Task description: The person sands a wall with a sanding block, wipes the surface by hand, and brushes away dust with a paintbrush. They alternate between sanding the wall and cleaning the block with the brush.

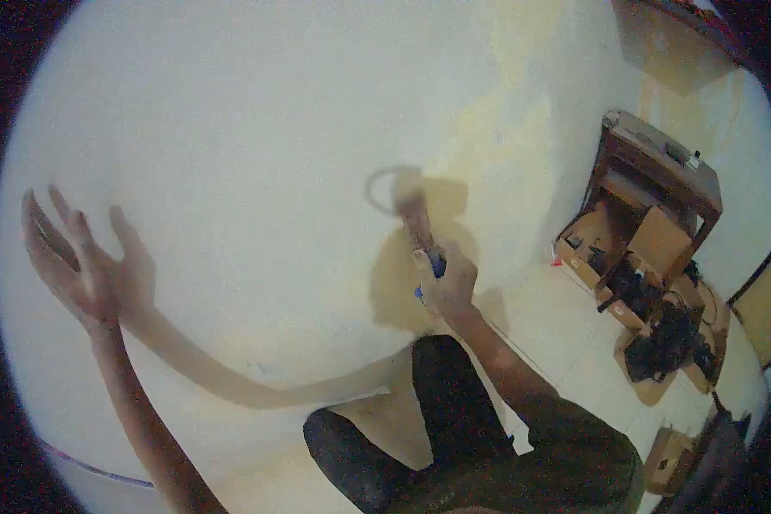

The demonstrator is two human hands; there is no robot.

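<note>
My left hand (81, 265) is raised at the left against the pale wall (257, 111), its fingers apart and nothing in it. Whether it touches the wall I cannot tell. A shadow of the hand and arm falls beside it. My right hand (450, 281) is closed around a long brownish handled tool (417, 224) with a dark and blue part near the fingers. The tool's upper end is blurred and lies over the wall, near a faint ring-shaped mark or shadow (381, 190). Yellowish patches show on the wall around it.
A wooden table (660, 150) with small items on top stands at the right. Open cardboard boxes (584, 261) and a heap of dark cables (664, 343) lie by it on the tiled floor (565, 343). Another box (666, 461) is at the lower right. My knees are below.
</note>
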